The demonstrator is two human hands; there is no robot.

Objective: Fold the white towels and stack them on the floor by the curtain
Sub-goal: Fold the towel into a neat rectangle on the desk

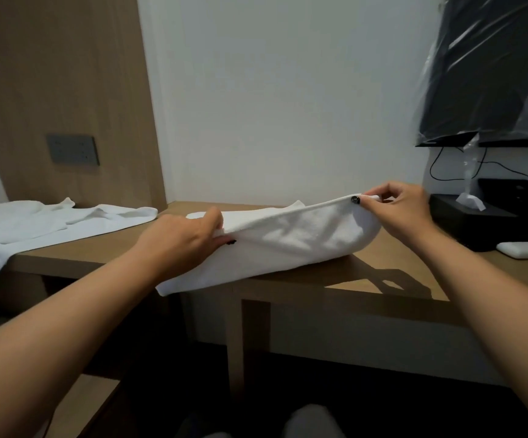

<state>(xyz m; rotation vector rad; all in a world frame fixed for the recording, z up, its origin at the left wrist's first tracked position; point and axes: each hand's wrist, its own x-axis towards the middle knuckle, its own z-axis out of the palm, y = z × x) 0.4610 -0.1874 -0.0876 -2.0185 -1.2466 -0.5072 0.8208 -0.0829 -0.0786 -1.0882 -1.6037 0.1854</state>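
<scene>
Both hands pinch the top edge of the white towel (291,241): the left hand (190,238) at its near corner, the right hand (398,210) at the far one, above the tabletop (392,267). To fold well, I think the lifted edge should stay tight and meet the opposite edge evenly. Another towel (35,222) lies unfolded at the left.

screen (490,67) cut off right, spare towel (19,229) cut off left
</scene>
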